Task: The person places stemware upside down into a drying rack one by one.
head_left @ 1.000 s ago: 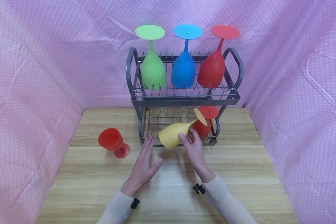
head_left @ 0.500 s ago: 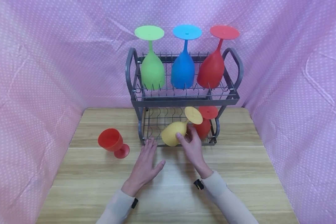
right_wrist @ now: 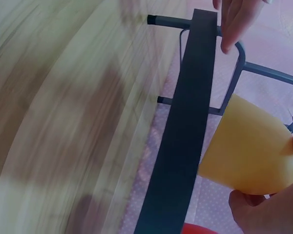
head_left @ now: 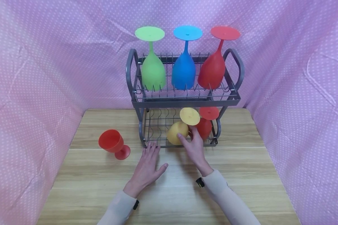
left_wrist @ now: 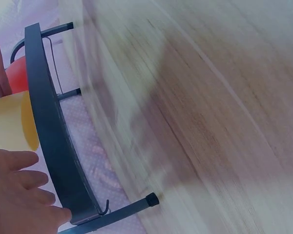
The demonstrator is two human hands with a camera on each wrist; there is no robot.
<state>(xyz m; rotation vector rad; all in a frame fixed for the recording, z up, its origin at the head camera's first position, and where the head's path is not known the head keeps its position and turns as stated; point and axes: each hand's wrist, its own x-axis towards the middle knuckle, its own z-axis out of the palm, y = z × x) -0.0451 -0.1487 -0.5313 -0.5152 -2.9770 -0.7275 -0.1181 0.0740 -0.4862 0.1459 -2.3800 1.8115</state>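
Observation:
My right hand (head_left: 195,148) grips a yellow goblet (head_left: 176,133) by its bowl, thumb in front and fingers behind. The goblet is tilted, mouth down and foot up, at the lower tier of a dark two-tier dish rack (head_left: 186,103). Just right of it a red goblet (head_left: 205,128) stands upside down on that tier. My left hand (head_left: 146,168) lies with straight fingers at the rack's lower front rail, its fingertips at or near the rail. In the right wrist view the yellow bowl (right_wrist: 254,151) sits behind the front rail (right_wrist: 180,126), with my thumb and fingers on it.
Upside down on the upper tier stand a green goblet (head_left: 153,70), a blue goblet (head_left: 184,70) and another red goblet (head_left: 213,69), which leans. A short red cup (head_left: 111,141) with a foot is on the wooden table (head_left: 169,200), left of the rack. Pink dotted cloth (head_left: 39,78) surrounds the table.
My right hand has turned the yellow goblet more upright, mouth down, and its foot has swung left. The left hand has shifted slightly right along the rack's front.

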